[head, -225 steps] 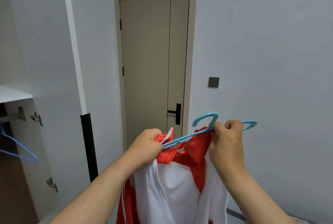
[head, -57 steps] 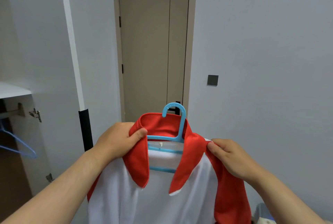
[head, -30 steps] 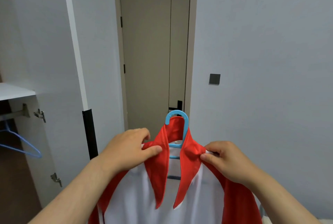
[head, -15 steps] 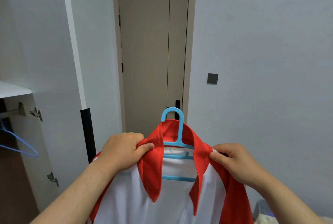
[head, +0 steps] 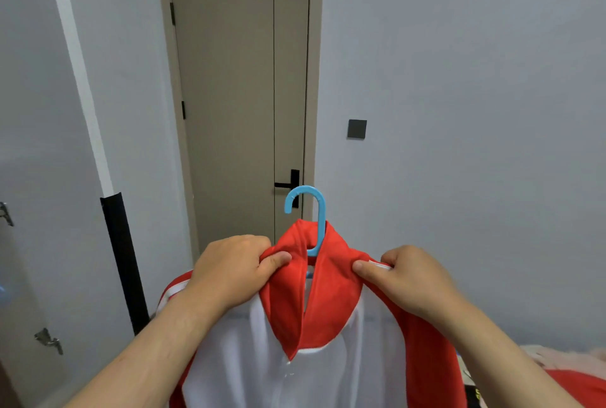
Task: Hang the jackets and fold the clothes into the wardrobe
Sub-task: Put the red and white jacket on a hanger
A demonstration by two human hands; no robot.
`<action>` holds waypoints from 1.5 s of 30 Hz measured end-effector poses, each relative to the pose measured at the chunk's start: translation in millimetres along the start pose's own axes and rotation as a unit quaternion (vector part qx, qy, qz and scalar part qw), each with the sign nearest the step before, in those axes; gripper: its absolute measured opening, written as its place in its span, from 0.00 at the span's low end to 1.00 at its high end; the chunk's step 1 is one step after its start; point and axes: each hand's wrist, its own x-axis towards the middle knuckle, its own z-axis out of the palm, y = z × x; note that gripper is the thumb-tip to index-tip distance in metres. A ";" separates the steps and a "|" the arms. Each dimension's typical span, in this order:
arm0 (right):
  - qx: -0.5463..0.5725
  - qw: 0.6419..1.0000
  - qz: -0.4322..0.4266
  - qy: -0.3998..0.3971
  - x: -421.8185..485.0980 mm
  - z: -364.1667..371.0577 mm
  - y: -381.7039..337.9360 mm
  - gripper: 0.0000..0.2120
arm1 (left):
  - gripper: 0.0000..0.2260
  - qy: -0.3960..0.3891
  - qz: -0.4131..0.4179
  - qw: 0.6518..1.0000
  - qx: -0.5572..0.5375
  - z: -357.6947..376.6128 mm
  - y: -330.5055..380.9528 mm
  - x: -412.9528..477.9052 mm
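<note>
1. Hands: the left hand (head: pixel 229 273), at 9 o'clock from the collar (head: pixel 328 302), has its fingers curled round the collar's left edge with the thumb pressing on the red cloth. The right hand (head: pixel 410 279), at 3 o'clock, pinches the right edge at the shoulder seam. Both are closed on cloth and carry the garment between them.
2. Jacket (head: pixel 295 368): red and white, it hangs from both grips at 6 o'clock in view, in the air in front of the person. It is not yet in the wardrobe.
3. Change noted: half a second ago the collar flaps stood apart and the hanger's cross bars showed between them. The flaps are now drawn together in front, and only the hook of the hanger (head: pixel 322 217) rises above the collar at 12 o'clock. Seconds earlier the hanger was only being worked into the neck.
4. Assessment: the jacket appears seated on the hanger with the collar squared. What is left for this item is likely to take the hook and carry it to the rail.
5. Bed area: more clothes (head: pixel 574 361) lie at 4 o'clock, unfolded, so much of the task seems outstanding.
6. Wardrobe door (head: pixel 32 145): open at 9 o'clock, with a hinge (head: pixel 49 340) showing. The rail seen earlier is now out of view.
7. Far: a closed room door (head: pixel 229 96) at 12 o'clock and a wall switch (head: pixel 356 129) at 2 o'clock.
</note>
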 end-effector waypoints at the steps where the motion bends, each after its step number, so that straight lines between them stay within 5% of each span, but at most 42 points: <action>1: -0.020 1.000 0.007 0.007 -2.0 -1.0 -3.3 0.32 | 0.37 0.011 0.002 1.000 0.011 2.5 -0.6 3.9; 7: 0.001 0.996 0.056 0.063 -9.3 -11.6 -7.9 0.32 | 0.35 0.019 -0.001 0.999 -0.031 14.1 4.4 30.5; 13: -0.018 0.999 -0.035 0.027 -27.7 -0.1 -16.8 0.27 | 0.40 0.022 0.084 0.992 -0.091 24.5 0.3 46.6; 16: -0.037 0.997 -0.024 0.070 -37.1 14.7 -14.3 0.22 | 0.43 0.016 0.125 0.982 -0.143 35.0 -8.5 47.1; 22: -0.067 0.988 0.033 0.137 -81.4 35.8 -11.1 0.22 | 0.32 -0.003 0.258 0.902 -0.345 67.6 -26.2 40.2; 25: -0.067 0.981 0.076 0.165 -112.0 39.1 -5.9 0.21 | 0.22 -0.014 0.294 0.901 -0.318 85.8 -21.1 28.8; 31: -0.061 0.958 0.187 0.207 -174.4 29.5 3.5 0.21 | 0.26 -0.042 0.306 0.911 -0.274 104.5 33.4 12.5; 36: -0.062 0.928 0.280 0.238 -238.8 9.6 21.2 0.19 | 0.19 -0.022 0.375 0.869 -0.322 108.7 105.8 -4.1; 45: 0.074 0.901 0.399 0.157 -374.4 -18.2 71.4 0.21 | 0.32 -0.016 0.477 0.790 -0.386 140.5 242.4 -67.6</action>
